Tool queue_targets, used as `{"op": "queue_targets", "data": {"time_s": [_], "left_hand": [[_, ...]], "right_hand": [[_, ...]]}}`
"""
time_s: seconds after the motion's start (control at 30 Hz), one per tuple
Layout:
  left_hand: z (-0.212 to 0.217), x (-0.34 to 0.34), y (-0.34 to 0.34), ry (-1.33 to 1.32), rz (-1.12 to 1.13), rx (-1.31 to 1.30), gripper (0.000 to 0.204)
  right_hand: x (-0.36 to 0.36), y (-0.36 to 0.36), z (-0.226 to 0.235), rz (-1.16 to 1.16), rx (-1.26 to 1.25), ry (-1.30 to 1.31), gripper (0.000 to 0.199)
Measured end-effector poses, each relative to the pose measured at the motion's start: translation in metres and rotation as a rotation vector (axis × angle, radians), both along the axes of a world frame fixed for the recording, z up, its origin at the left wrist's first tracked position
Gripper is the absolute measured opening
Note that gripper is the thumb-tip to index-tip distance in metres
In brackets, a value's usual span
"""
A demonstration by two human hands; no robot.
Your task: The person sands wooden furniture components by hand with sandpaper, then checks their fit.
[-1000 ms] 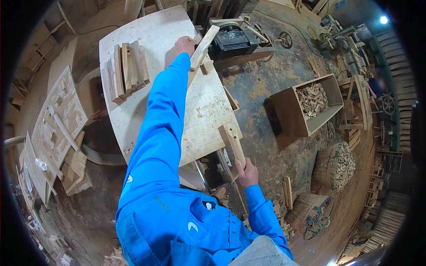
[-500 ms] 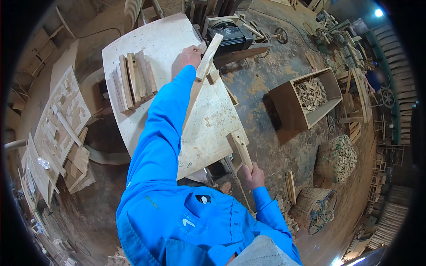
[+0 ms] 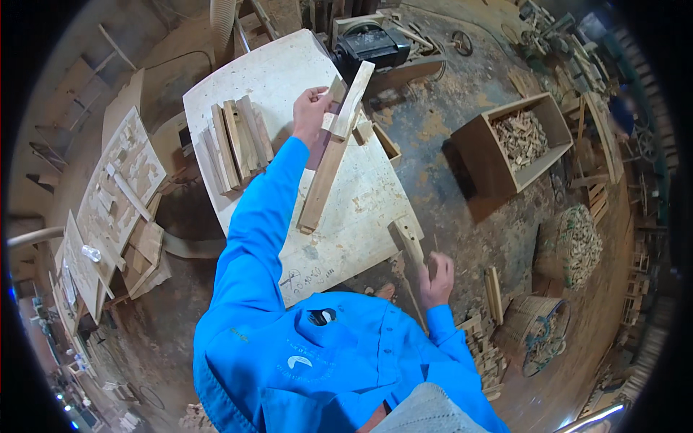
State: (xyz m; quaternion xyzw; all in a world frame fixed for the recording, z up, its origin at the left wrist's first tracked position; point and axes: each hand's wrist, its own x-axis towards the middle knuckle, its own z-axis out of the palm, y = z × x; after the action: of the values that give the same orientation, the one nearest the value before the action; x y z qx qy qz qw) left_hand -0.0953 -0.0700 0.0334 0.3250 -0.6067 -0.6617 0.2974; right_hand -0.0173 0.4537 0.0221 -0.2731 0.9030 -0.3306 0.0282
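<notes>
On the pale worktable [image 3: 354, 216], my left hand [image 3: 310, 115] has curled fingers, with the fingertips against a small light wood piece [image 3: 337, 89]. Beside it a light wooden bar [image 3: 355, 99] slants up and away, overlapping the far end of a longer brown wooden strip [image 3: 323, 189]. My right hand [image 3: 437, 280] is at the table's near right corner, fingers apart and nothing in them. Just beyond its fingertips, a wooden lever-like piece [image 3: 411, 242] with dark holes projects past the table edge.
Several wooden bars [image 3: 234, 144] stand side by side on the table's left. A dark motor [image 3: 372, 50] sits at the far edge. To the right are an open wooden box [image 3: 480, 155] of offcuts and two filled baskets [image 3: 552, 249]. A scrap-covered board [image 3: 130, 162] lies left.
My right hand has let go of the lever-like wooden piece and opened. My left hand has drawn back slightly from the bar. The view has shifted, so the table sits lower and farther right.
</notes>
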Motion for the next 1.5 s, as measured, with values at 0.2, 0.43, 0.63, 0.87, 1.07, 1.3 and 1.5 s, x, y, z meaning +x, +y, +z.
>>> {"op": "queue_targets", "data": {"time_s": [0.2,0.43,0.63,0.87,1.07,1.3,1.5], "left_hand": [[0.029,0.069,0.11,0.094,-0.281,0.335,0.031],[0.038,0.102,0.169,-0.079,-0.465,0.353,0.03],[0.024,0.114,0.162,-0.078,-0.229,-0.272,0.024],[-0.007,0.143,0.184,-0.121,-0.162,-0.483,0.022],[-0.01,0.146,0.193,-0.105,-0.15,-0.558,0.027],[-0.011,0.147,0.19,-0.1,-0.13,-0.636,0.025],[-0.013,0.145,0.191,-0.099,-0.119,-0.651,0.025]], "right_hand": [[-0.053,-0.114,0.058,0.32,-0.125,0.31,0.062],[-0.091,-0.173,0.045,0.574,-0.104,0.512,0.058],[-0.126,-0.208,0.028,0.266,-0.341,-0.085,0.046],[-0.196,-0.268,-0.002,0.0,-0.518,-0.523,0.052],[-0.2,-0.277,-0.009,-0.01,-0.554,-0.775,0.042],[-0.195,-0.277,-0.021,-0.022,-0.517,-0.721,0.044],[-0.196,-0.276,-0.024,-0.084,-0.59,-0.833,0.044]]}}
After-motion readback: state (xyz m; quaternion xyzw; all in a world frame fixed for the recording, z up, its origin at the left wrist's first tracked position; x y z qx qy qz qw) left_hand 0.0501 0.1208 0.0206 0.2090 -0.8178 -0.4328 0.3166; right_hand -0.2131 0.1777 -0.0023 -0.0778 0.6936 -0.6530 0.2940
